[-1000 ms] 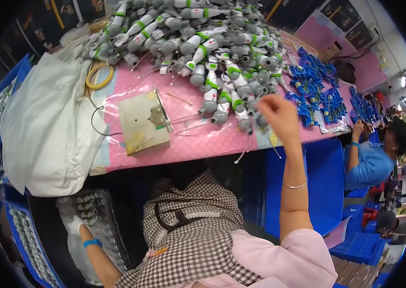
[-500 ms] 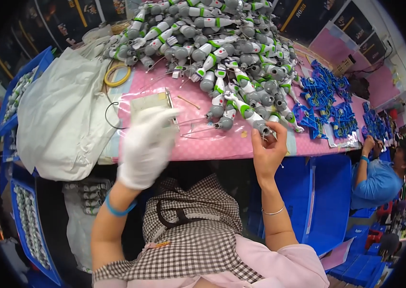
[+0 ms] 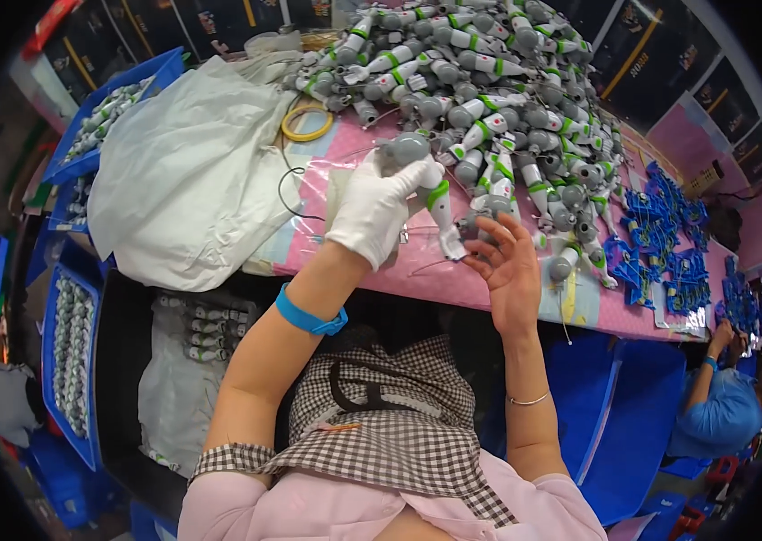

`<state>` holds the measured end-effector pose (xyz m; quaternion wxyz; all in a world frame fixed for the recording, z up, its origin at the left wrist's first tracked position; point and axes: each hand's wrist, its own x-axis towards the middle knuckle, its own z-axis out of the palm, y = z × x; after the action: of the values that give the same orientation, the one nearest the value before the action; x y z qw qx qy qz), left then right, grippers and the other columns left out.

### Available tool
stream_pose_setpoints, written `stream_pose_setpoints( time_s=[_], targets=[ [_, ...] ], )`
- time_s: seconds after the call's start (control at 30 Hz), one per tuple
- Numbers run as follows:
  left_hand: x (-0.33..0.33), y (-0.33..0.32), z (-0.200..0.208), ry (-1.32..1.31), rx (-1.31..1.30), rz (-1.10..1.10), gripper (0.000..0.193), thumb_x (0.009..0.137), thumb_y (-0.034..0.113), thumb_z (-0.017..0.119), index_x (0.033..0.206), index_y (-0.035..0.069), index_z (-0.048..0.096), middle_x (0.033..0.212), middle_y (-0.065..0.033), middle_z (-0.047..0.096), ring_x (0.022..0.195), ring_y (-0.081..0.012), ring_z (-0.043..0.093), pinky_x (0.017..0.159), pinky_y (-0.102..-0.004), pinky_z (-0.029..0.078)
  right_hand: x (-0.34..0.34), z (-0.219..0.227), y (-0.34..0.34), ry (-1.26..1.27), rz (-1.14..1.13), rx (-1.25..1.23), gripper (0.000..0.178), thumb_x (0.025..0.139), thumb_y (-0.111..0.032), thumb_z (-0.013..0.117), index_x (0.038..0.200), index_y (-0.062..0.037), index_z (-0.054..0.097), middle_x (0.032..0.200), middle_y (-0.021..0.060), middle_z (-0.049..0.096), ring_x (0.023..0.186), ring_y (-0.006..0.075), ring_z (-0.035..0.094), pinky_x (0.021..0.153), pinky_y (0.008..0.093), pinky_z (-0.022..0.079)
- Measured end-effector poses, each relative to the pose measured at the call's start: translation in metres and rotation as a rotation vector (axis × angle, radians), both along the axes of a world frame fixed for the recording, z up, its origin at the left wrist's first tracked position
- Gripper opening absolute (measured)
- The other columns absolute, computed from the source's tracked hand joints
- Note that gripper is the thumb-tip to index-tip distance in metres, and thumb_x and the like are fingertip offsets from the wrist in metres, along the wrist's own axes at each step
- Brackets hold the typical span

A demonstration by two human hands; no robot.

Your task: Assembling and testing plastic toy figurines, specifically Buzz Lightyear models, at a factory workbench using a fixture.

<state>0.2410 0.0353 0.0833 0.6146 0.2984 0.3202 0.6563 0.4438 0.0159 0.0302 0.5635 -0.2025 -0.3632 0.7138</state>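
Observation:
My left hand, in a white glove, is closed round a toy arm near its grey ball-shaped end. The arm is white with a green band, and its white tip hangs toward the near edge of the table. My bare right hand is close to that tip, fingers apart and slightly curled; whether a fingertip touches it I cannot tell. Just beyond both hands lies a large heap of similar toy arms, with thin wires sticking out of some. My glove partly covers a flat pale piece on the table.
Left of the heap are a yellow ring and a white cloth sheet. Blue bins of toy parts line the left side. Blue plastic frames lie to the right, near a co-worker in blue. A blue crate stands below the table edge.
My left hand has moved toward the heap and now holds a toy arm. My right hand, earlier gripping a toy arm's grey end, has loosened its fingers. The whole view has shifted.

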Motion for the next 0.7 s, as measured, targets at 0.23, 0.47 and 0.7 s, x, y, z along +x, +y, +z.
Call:
stream_pose_setpoints(
  time_s=[0.23,0.47,0.7],
  targets=[
    [-0.029,-0.006,-0.012,-0.452,-0.073,-0.117,0.043,0.095,0.023,0.048,0.129,0.0,0.038,0.126,-0.0152,0.05,0.115,-0.0281,0.051,0.099,-0.0463,0.042,-0.045,0.01,-0.003,-0.106,0.173,-0.041,0.037,0.093,-0.02,0.054,0.125,-0.0027,0.047,0.113,0.0153,0.056,0.083,0.0217,0.063,0.071,0.0325,0.057],
    [-0.024,-0.017,-0.017,-0.582,0.067,-0.288,0.043,0.095,0.027,0.046,0.129,0.004,0.039,0.131,-0.0136,0.047,0.118,-0.0294,0.049,0.098,-0.0461,0.043,-0.062,-0.001,0.003,0.13,0.528,0.193,0.052,0.074,-0.005,0.074,0.118,-0.0077,0.047,0.103,0.0131,0.057,0.079,0.0182,0.061,0.069,0.0271,0.052],
    [-0.018,-0.017,-0.035,-0.283,-0.101,-0.05,0.031,0.097,0.024,0.046,0.116,0.001,0.05,0.105,-0.0123,0.059,0.09,-0.0246,0.059,0.08,-0.0374,0.051,-0.054,-0.013,0.041,-0.653,0.293,1.043,0.033,0.071,0.002,0.074,0.102,-0.0034,0.066,0.095,0.0057,0.063,0.074,0.0125,0.059,0.065,0.0248,0.049]
  ],
)
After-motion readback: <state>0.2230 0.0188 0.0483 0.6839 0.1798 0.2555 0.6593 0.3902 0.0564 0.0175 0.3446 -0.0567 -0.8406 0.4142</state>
